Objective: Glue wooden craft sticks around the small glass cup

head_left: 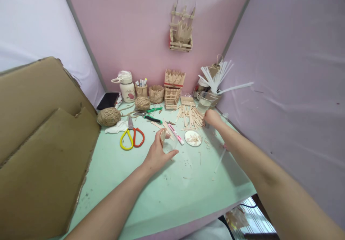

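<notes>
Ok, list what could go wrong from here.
The right hand is close to the clear cup beyond it, so it might knock that over. The left hand curls around a see-through container, and squeezing too hard might dent it if the wall is thin. The small white dish holding wood bits lies between the two hands, so a careless sweep could scatter them.

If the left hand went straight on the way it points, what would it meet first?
Likely the pink-and-white pen-like tool just ahead; the clear cup in the left hand would probably touch it first. The cup's height is unclear, so it might pass over.
</notes>
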{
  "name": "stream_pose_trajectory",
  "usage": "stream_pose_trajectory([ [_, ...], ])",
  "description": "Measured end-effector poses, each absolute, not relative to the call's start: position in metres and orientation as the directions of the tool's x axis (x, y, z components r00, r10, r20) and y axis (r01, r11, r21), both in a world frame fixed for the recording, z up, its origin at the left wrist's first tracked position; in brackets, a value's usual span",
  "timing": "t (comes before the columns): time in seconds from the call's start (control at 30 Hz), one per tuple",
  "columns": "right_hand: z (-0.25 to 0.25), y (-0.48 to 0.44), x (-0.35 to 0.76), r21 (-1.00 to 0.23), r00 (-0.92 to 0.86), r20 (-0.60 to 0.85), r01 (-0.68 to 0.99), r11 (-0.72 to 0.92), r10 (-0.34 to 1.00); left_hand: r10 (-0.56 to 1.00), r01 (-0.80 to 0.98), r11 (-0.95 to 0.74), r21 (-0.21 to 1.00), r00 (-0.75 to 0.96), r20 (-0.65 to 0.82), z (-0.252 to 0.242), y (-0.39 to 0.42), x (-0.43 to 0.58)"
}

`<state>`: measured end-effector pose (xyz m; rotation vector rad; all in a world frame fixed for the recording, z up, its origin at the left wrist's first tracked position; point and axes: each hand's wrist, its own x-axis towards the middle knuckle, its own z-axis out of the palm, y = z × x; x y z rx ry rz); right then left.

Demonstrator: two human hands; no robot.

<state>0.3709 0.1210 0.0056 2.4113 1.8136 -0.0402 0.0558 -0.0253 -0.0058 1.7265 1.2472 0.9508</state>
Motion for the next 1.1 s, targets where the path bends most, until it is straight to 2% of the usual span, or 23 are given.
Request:
stream_pose_trajectory([
  [0.3,0.01,0.113,0.366,0.037,0.225,-0.003,0.974,-0.225,0.974,0.964,0.372,-0.184,0.91,0.248,0.094,-0.005,-0.026,0.055],
  [0.63,0.009,0.118,0.353,0.013,0.282,-0.064,0.96,-0.281,0.957,0.959,0.355,-0.196,0.914,0.266,0.102,-0.003,-0.029,0.052],
  [0.73,0.011,0.114,0.351,-0.03,0.288,-0.026,0.957,-0.289,0.957,0.93,0.289,-0.311,0.905,0.288,0.228,-0.008,-0.027,0.047],
  [0.87,0.023,0.1,0.347,-0.145,0.27,0.066,0.955,-0.259,0.96,0.81,0.22,-0.586,0.78,0.174,0.56,-0.01,-0.025,0.042],
  [1.0,0.044,0.06,0.338,-0.314,0.245,0.111,0.928,-0.2,0.963,0.654,0.389,-0.684,0.617,-0.048,0.755,0.007,-0.03,0.038],
  [1.1,0.055,0.008,0.324,-0.441,0.203,0.089,0.886,-0.144,0.975,0.589,0.414,-0.716,0.562,-0.074,0.805,0.024,-0.039,0.036],
])
